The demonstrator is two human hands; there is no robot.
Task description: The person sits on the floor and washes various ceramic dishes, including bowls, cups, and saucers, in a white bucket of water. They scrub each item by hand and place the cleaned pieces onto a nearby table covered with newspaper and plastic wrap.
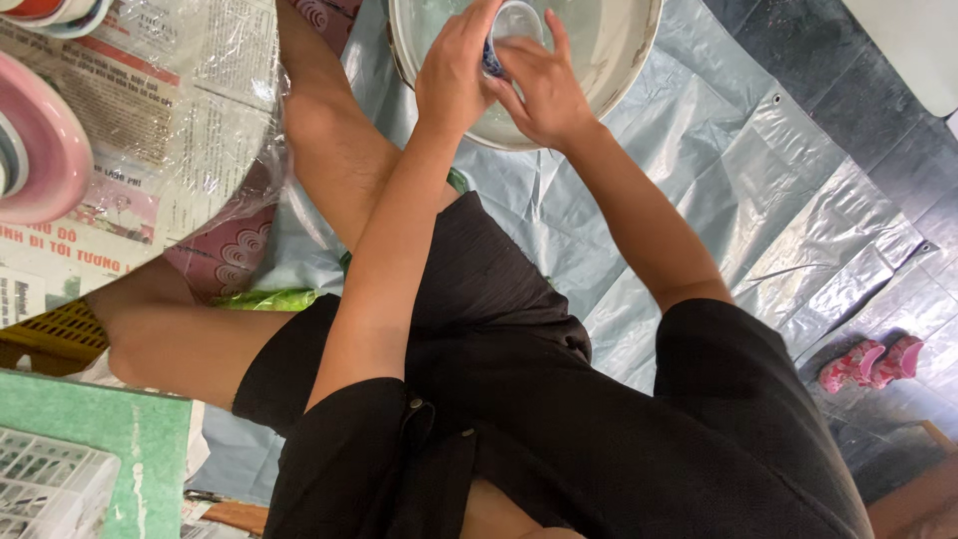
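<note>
We see both hands — left hand (454,75) and right hand (544,90) — with grip clamped on 1 small cup (511,30) over the pale basin (629,45), far centre. Grey tarp (758,200) beneath; pink sandals (870,363) right.

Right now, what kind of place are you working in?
Probably an informal floor-level workspace, perhaps a pottery or dishwashing spot. A grey plastic tarp covers the ground, both hands hold a small cup over a large basin, and newspaper under plastic lies alongside.
</note>
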